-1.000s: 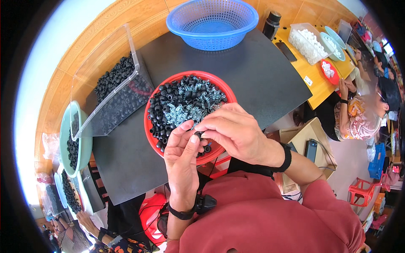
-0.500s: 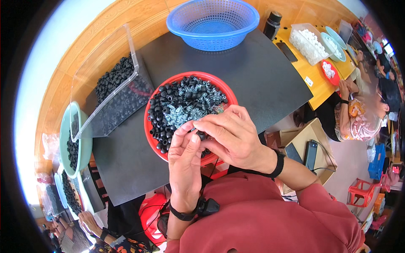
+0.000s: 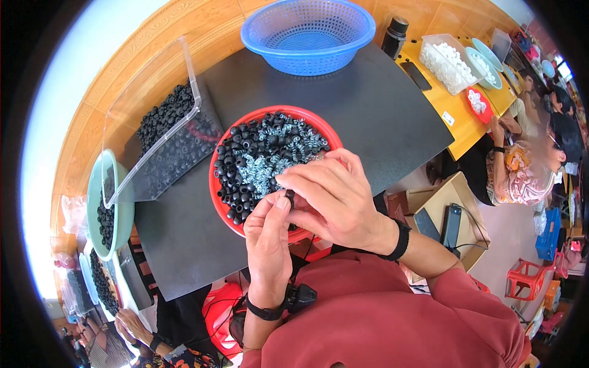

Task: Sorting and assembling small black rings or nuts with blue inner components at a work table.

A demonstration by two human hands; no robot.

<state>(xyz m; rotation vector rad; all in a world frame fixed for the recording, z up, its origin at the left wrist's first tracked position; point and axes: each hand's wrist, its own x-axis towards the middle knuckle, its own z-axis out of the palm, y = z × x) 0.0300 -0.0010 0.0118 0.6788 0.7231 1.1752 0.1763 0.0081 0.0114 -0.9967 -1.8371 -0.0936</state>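
Note:
Over the near side of a red bowl (image 3: pixel 339 142), my two hands meet. Pinched between the thumb and fingers of my left hand (image 3: pixel 269 236) is a small black plastic cap (image 3: pixel 289 196). My right hand (image 3: pixel 340 205) is closed in close beside it, its index finger bent over the top. Whatever its inner fingers grip is hidden. Inside the bowl lie many black plastic caps (image 3: pixel 232 175) and a heap of small metal coil springs (image 3: pixel 257 172).
The bowl stands on a dark table (image 3: pixel 380 110). A clear bin (image 3: pixel 196 101) of black caps and a green basin (image 3: pixel 126 211) are left; a blue basket (image 3: pixel 307 64) is behind. An open carton (image 3: pixel 475 245) stands right. Other people work at both sides.
My right fingers have shifted slightly off the cap, so more of it shows at my left fingertips. Both hands stay over the bowl's near side.

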